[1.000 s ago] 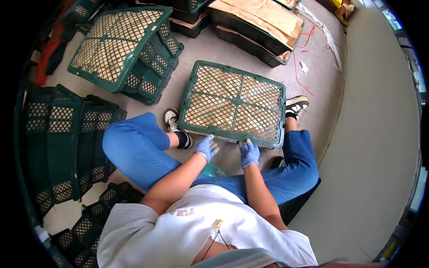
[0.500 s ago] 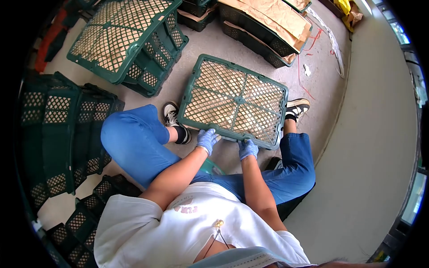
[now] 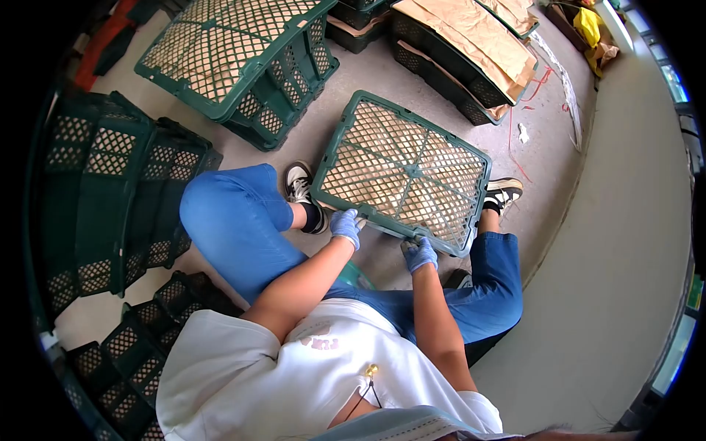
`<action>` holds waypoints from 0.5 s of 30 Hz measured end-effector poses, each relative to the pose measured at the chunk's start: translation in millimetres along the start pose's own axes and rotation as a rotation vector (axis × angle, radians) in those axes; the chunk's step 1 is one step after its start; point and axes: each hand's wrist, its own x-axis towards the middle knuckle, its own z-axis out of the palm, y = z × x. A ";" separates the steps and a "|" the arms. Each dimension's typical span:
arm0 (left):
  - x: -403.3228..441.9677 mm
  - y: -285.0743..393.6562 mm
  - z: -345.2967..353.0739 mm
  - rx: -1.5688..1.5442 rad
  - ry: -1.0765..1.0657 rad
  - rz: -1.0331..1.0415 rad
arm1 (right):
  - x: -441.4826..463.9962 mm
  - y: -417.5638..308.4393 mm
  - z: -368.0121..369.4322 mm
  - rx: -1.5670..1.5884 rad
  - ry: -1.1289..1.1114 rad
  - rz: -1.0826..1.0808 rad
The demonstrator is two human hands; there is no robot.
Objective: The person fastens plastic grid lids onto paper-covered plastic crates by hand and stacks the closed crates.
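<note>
Knees point(image 3: 228, 202) apart, someone in a white shirt point(image 3: 257, 367) wears blue gloves. Left hand point(image 3: 346, 226) and right hand point(image 3: 420, 254) each have their grip clamped on the near rim of a green crate point(image 3: 412, 170), which is between the two shoes point(image 3: 504, 192). A dark stack point(image 3: 103, 213) stands off to the left. Beyond are a taller bin point(image 3: 273, 88) and, right of it, trays point(image 3: 434, 51) topped with brown paper point(image 3: 471, 40).

Lighting: bright, soft. Glare: window strips point(image 3: 674, 83), far right of my right hand point(image 3: 420, 254). Dimness: stacked crates point(image 3: 92, 213), left of my left hand point(image 3: 345, 226). Distortion: wall point(image 3: 610, 235) bowed, corners black.
</note>
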 end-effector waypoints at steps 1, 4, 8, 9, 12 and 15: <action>10.4 0.3 -5.4 -0.043 -0.031 -0.047 | 4.0 -0.6 -0.8 -0.026 -0.015 -0.020; 14.8 18.5 -5.4 -0.171 -0.153 -0.223 | -3.4 -1.3 3.4 -0.022 -0.016 -0.099; 9.8 27.6 -4.9 -0.257 -0.156 -0.281 | 23.4 10.0 -6.7 0.034 -0.046 -0.130; 5.0 26.7 -1.5 -0.229 -0.115 -0.271 | 33.6 7.4 -9.9 0.045 -0.046 -0.144; -17.1 9.6 -3.4 -0.068 -0.023 -0.188 | 6.8 -0.4 -5.8 0.026 0.000 -0.149; -37.9 0.1 1.8 0.135 0.103 -0.194 | -7.8 -2.8 -0.7 0.000 0.018 -0.122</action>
